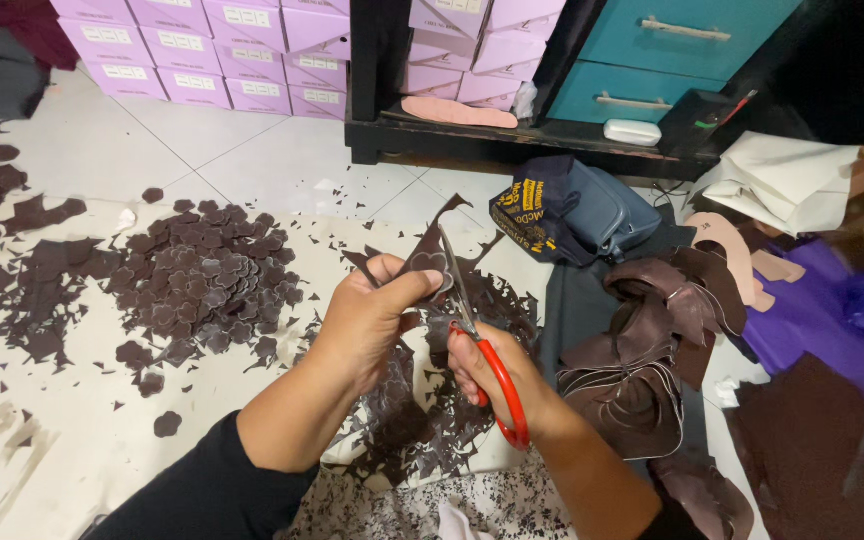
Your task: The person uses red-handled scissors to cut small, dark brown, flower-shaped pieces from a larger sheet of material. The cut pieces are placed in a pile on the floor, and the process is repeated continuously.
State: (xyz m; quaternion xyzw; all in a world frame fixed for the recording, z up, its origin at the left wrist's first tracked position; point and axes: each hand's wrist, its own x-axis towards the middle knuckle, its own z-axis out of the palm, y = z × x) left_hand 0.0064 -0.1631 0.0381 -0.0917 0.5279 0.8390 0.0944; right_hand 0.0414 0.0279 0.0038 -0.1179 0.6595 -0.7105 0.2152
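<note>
White tiled floor (252, 150) under me, covered with a pale sheet (72, 440) littered with dark brown offcuts. My left hand (372, 320) pinches a small brown leather piece (430, 262) between thumb and fingers, held up in front of me. My right hand (497, 375) is closed through the red handles of the scissors (482, 345), blades pointing up and touching the piece's edge; can't tell how far the blades are parted. Pile of cut flower-shaped pieces (207, 280) sits to my left on the sheet, well apart from my hands. Scrap trimmings (422, 420) lie right below the hands. Stack of curved brown leather strips (652, 340) to my right, near the scissors hand. Dark blue bag (582, 215) beyond that. Lilac boxes (202, 50) stacked at the back, teal drawers (662, 50) back right, purple sheet (822, 320) far right.
</note>
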